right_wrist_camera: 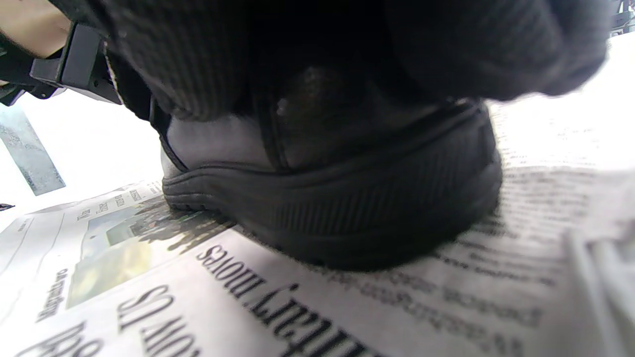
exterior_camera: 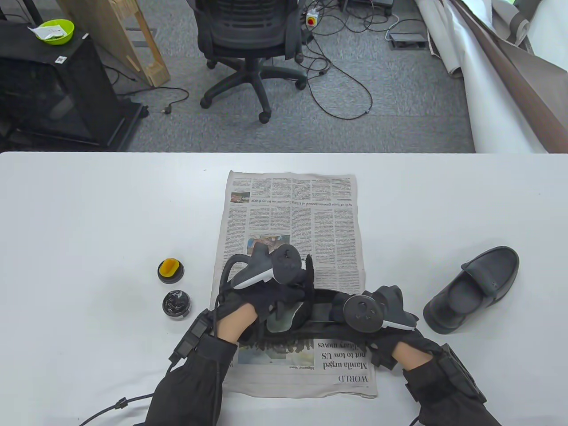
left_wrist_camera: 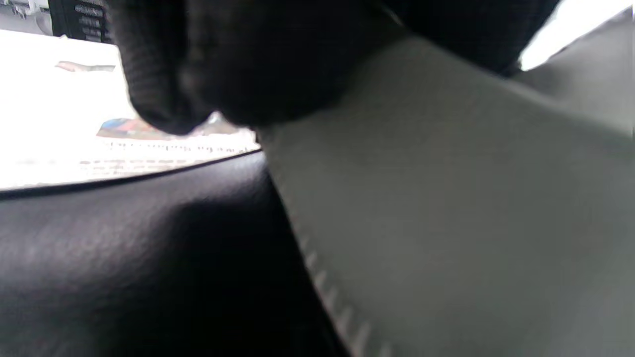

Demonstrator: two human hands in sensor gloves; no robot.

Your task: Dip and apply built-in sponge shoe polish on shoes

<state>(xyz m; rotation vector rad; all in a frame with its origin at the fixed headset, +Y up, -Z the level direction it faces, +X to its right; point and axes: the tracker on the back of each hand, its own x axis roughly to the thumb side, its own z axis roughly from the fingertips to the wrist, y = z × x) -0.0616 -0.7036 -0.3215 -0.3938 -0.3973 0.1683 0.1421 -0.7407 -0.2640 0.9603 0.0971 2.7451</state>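
A black shoe is gripped on the newspaper by left hand and right hand, fingers wrapped around it.

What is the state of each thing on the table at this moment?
Shoe on the newspaper: lying across the sheet, both hands on it.
Second shoe: upright on the table, untouched.
Polish tin: open.
Lid with yellow sponge: off the tin, sponge up.
Newspaper: spread flat.
Left hand: on the shoe.
Right hand: on the shoe.
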